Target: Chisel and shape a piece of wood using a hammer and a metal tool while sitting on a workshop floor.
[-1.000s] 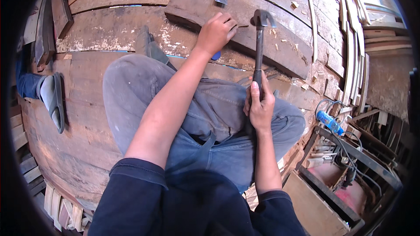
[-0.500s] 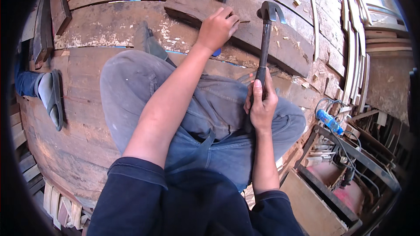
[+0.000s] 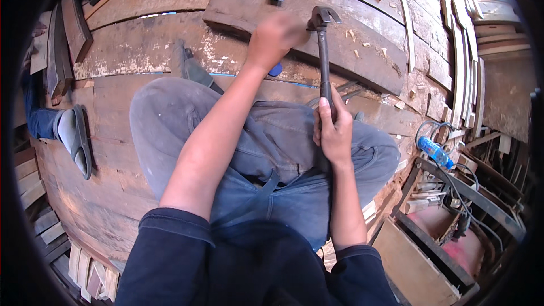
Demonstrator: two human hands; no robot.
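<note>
Right hand [image 3: 335, 136] wrapped round claw hammer [image 3: 323, 56], low for leverage, I judge; left hand [image 3: 273, 38] half-curled beside hammerhead [image 3: 324, 17], hold too blurred to tell

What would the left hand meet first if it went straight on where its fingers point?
Most likely the hammer head, just right of the left hand and its blurred fingers; depth is unclear, so it might pass above or below.
</note>
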